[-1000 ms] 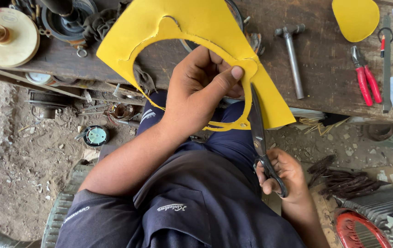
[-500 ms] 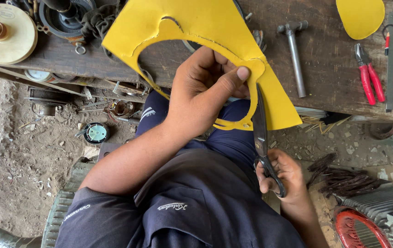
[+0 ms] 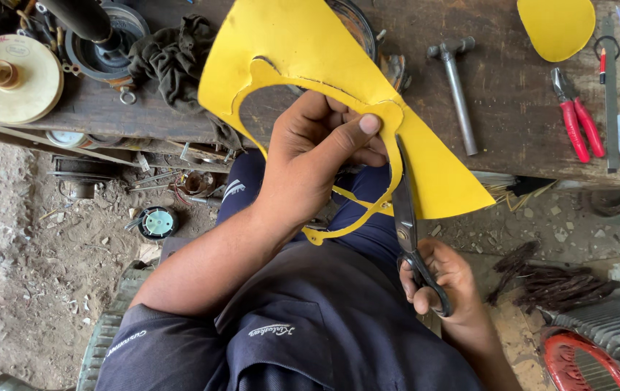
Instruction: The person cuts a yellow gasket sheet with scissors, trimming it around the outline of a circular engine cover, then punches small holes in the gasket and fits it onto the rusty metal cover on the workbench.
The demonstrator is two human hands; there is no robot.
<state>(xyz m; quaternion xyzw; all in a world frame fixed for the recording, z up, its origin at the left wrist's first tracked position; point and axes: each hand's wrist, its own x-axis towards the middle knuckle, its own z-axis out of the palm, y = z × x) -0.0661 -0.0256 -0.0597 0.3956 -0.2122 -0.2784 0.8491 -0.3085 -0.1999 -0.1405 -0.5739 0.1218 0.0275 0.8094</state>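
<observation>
The yellow sheet (image 3: 310, 51) is up in the air, over the person's lap and in front of the wooden bench (image 3: 513, 123). It is held high so the scissors (image 3: 405, 217) can get at it from below. A big round hole is already cut in it, and a thin yellow ring (image 3: 353, 221) hangs down along the cut.

The left hand (image 3: 313, 163) has a tight grip on the sheet, thumb on top and fingers behind, right beside the blades. This keeps the floppy sheet flat and steady there.

The right hand (image 3: 437, 279) is closed through the scissor handles. The blades look nearly shut on the sheet's edge and point up.

On the bench lie a hammer (image 3: 456, 87), red pliers (image 3: 578, 119), a yellow cut-out piece (image 3: 556, 25) and a dark rag (image 3: 172, 58), all well apart from the hands, so there is room to turn the sheet.
</observation>
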